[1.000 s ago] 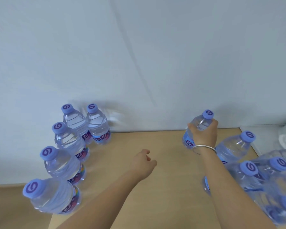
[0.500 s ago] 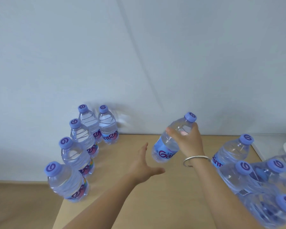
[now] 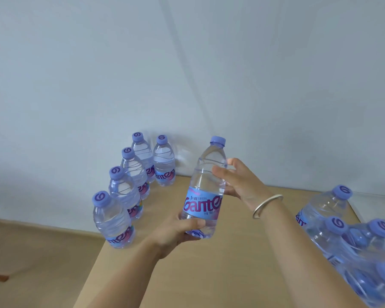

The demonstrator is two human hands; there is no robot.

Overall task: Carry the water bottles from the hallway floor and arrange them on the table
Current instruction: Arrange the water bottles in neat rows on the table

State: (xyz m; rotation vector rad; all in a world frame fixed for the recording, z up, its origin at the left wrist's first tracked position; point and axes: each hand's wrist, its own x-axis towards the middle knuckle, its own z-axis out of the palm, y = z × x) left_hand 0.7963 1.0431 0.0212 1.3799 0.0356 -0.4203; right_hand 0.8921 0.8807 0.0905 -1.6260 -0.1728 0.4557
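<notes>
A clear water bottle (image 3: 206, 190) with a purple cap and blue label hangs upright above the middle of the wooden table (image 3: 231, 274). My right hand (image 3: 238, 182) grips its upper body, and my left hand (image 3: 176, 232) holds its base from below. Several matching bottles (image 3: 125, 192) stand in a row along the table's left edge, ending with a pair by the wall. More bottles (image 3: 351, 236) crowd the right side, partly cut off by the frame.
A pale wall (image 3: 187, 74) rises right behind the table. Left of the table, the wooden floor (image 3: 31, 263) lies lower down. A white surface (image 3: 373, 203) adjoins the table at the far right.
My right hand lifted the bottle from the back right of the table and brought it left to the middle. My left hand rose and closed on the bottle's base.
</notes>
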